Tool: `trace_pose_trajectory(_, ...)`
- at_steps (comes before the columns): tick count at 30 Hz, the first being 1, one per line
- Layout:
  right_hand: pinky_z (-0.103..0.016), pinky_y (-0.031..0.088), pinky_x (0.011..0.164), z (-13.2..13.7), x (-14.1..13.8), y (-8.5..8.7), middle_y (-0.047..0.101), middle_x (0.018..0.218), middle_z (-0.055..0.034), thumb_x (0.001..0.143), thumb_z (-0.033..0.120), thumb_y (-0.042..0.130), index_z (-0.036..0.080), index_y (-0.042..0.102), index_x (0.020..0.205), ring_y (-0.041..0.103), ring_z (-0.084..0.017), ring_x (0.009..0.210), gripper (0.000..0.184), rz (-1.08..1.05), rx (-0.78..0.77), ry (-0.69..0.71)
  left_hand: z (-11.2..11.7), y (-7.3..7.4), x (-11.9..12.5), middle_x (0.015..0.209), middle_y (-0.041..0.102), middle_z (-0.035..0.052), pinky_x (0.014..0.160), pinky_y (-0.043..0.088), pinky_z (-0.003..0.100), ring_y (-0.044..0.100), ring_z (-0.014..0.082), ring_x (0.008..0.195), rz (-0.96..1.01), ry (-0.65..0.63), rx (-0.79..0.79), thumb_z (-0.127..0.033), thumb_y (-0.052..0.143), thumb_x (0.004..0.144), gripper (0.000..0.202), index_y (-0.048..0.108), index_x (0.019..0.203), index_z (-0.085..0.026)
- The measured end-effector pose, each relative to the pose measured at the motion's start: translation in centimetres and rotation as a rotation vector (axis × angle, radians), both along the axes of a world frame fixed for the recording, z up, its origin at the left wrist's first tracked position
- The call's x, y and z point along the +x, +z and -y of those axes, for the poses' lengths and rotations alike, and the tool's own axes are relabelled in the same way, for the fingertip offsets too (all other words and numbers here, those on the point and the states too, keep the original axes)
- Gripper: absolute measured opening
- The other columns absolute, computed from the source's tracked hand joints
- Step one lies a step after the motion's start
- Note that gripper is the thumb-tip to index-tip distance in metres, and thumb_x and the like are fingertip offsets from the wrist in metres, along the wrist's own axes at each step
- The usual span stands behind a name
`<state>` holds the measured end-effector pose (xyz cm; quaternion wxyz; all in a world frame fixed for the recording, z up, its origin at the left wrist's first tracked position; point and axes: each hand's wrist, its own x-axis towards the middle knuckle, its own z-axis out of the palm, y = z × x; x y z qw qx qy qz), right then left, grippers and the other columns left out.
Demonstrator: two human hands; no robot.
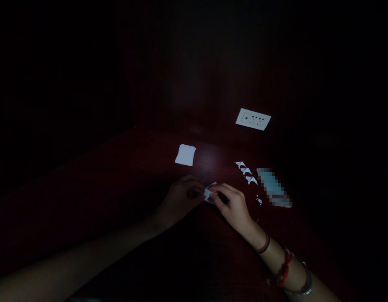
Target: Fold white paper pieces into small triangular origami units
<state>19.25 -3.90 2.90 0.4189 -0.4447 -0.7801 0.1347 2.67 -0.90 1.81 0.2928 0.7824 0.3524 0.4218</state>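
A small piece of white paper (208, 193) is pinched between my two hands, low over the dark red table. My left hand (184, 193) grips its left edge with thumb and fingers curled together. From the other side, my right hand (232, 205) pinches it between thumb and forefinger. One corner of the paper stands up above the fingers; its lower part is shaded. Beyond my hands lies a stack of square white paper sheets (185, 155). To the right, several small folded paper pieces (245, 171) lie in a slanting row.
A phone (274, 187), blurred by pixels, lies right of the folded pieces. Small white paper scraps (259, 200) are near its lower left. A white socket plate (253, 119) is on the dark wall behind. The surroundings are very dark.
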Motion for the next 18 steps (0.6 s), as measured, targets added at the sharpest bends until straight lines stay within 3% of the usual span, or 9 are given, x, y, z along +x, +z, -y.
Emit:
trace_pose_trajectory(7,-0.029,0.041,0.072,0.21,0.1,0.3,0.057,0.083,-0.0041,0.08,0.016,0.041,0.02,0.059,0.095,0.052,-0.015,0.078,0.023,0.084,0.043,0.038,0.25,0.55,-0.1,0.089,0.053,0.0004,0.07,0.044,0.026,0.051,0.0127,0.081,-0.047,0.091,0.207,-0.014,0.053,0.073,0.009,0.059,0.078,-0.019)
trace_pose_trajectory(18,-0.028,0.041,0.073,0.1,-0.1,0.29,0.054,0.085,-0.0045,0.081,0.014,0.04,0.02,0.058,0.092,0.05,-0.015,0.082,0.021,0.026,0.068,0.027,0.38,0.67,0.25,0.089,0.051,0.0,0.063,0.045,0.023,0.053,0.0108,0.075,-0.005,0.137,0.223,-0.011,0.057,0.069,0.012,0.058,0.077,-0.019)
